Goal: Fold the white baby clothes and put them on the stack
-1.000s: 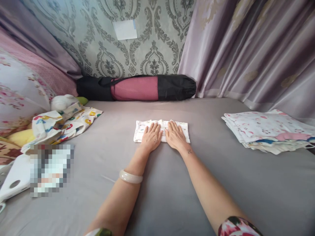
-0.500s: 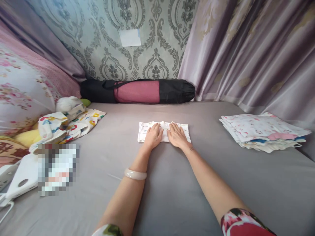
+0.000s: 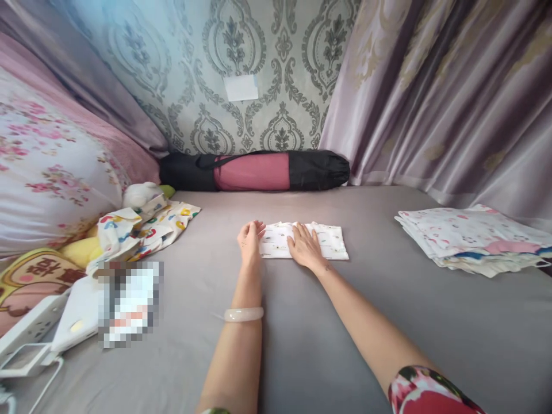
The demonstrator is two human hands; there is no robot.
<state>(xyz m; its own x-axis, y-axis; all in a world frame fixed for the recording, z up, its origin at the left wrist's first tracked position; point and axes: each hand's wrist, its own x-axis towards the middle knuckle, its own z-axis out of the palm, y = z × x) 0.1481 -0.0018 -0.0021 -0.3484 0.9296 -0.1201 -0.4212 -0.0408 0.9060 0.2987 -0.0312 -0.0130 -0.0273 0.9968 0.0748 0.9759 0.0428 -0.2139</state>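
A folded white cloth (image 3: 278,244) with a small scattered print lies flat in the middle of the bed. My right hand (image 3: 305,244) rests palm down on it, fingers stretched out and a little apart. At the cloth's left edge stands my left hand (image 3: 249,241), turned on its side with the thumb up and the fingers loosely bent. Nothing shows in its grasp, though its palm side is partly hidden. A pale bangle (image 3: 244,314) circles my left wrist.
A stack of folded printed cloths (image 3: 474,236) lies to the right. On the left are a patterned garment (image 3: 159,227), a cushion (image 3: 38,282), a white power strip (image 3: 34,325) and a floral pillow (image 3: 56,172). A black and pink rolled bag (image 3: 254,171) lies along the wall.
My left hand has come off the cloth's top to its left edge and turned onto its side. My right hand stays flat on the cloth. The view has shifted slightly.
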